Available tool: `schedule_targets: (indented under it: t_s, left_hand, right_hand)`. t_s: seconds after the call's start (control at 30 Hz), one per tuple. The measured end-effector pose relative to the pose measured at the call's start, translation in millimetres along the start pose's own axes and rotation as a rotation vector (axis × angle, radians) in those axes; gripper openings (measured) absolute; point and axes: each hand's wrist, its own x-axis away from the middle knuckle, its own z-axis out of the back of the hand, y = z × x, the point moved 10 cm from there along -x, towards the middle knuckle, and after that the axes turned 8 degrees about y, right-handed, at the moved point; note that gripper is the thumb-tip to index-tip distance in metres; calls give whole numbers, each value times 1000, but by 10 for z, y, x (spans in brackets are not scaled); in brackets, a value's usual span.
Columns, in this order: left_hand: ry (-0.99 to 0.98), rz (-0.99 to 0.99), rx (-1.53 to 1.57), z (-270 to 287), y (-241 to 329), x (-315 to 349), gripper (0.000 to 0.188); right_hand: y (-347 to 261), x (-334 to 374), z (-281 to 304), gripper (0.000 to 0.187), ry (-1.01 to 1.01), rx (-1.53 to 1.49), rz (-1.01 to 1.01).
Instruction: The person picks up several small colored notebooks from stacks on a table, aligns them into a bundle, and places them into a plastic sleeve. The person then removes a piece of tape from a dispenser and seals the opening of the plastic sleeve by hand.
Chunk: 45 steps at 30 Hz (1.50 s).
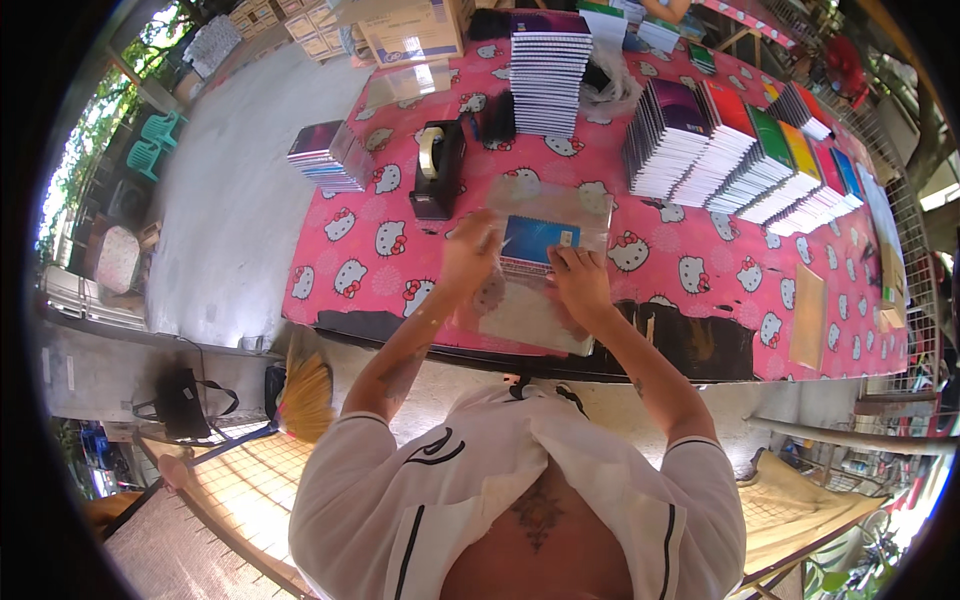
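A blue spiral notebook [528, 238] lies flat at the table's near middle, with a clear plastic bag [592, 212] around or under it; I cannot tell how far inside it is. My left hand [472, 246] is closed at the bag's left side, beside the notebook, its fingertips partly blurred. The curled fingers of my right hand [580, 280] press on the notebook's lower right corner, thumb hidden. More clear plastic sheets [530, 318] spread below the notebook, toward the table's front edge.
A black tape dispenser [436, 172] stands left of my hands. Notebook stacks rise at left [330, 158], far middle [548, 80] and right [672, 140]. The table's pink cloth [690, 270] is torn along the front edge. A cardboard box [412, 32] sits beyond.
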Motion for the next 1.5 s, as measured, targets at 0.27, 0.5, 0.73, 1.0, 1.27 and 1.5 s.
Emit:
schedule_targets:
  t_s: [0.27, 0.5, 0.73, 1.0, 1.27, 1.5]
  left_hand:
    - [43, 722, 517, 760, -1515, 609, 97]
    - [38, 457, 164, 469, -1106, 603, 59]
    - [38, 1057, 489, 631, -1867, -59, 33]
    - [330, 1057, 532, 726, -1990, 469, 31]
    - [39, 680, -447, 955, -1465, -222, 17]
    - [361, 960, 475, 786, -1543, 94, 23]
  right_hand:
    - [-41, -43, 14, 51, 17, -21, 42]
    - [14, -4, 42, 51, 19, 8, 10]
    - [84, 0, 73, 47, -6, -36, -47]
    - [-23, -59, 100, 43, 34, -72, -17]
    - [129, 53, 40, 42, 15, -101, -19]
    - [148, 38, 42, 43, 42, -117, -27]
